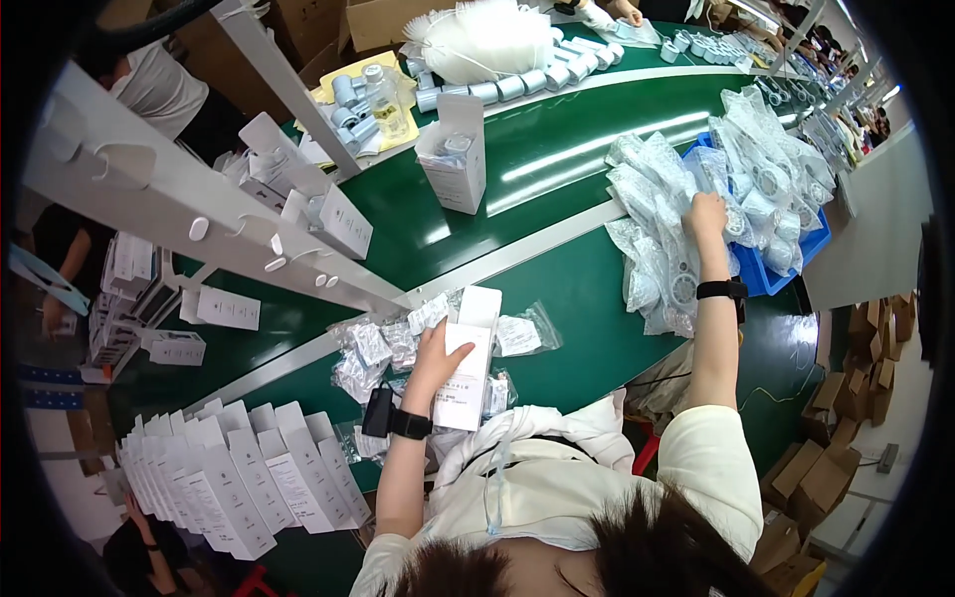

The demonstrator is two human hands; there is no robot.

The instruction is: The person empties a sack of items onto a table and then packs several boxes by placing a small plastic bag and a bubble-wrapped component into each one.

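A white box (466,383), flap raised, face finely printed, is clasped by the left hand (438,358) at the near edge of the table (577,289). The right hand (707,215) is set among bagged parts (652,184); whether any is gripped cannot be told, its palm side being hidden.

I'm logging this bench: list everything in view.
Near carton: one, white, centre
Other cartons: many, white, left and upper centre
Packets: several, clear and white, around near carton
Wrapped parts: many, whitish, right
Bin: one, blue, under wrapped parts
Bottle: one, clear, back
Cylindrical fittings: many, grey, back
Cardboard boxes: several, brown, lower right
Worktop: one, green, centre
Other people: several, dark or white clothing, edges
Left fingers: one hand, bare, holding near carton
Right fingers: one hand, bare, at wrapped parts
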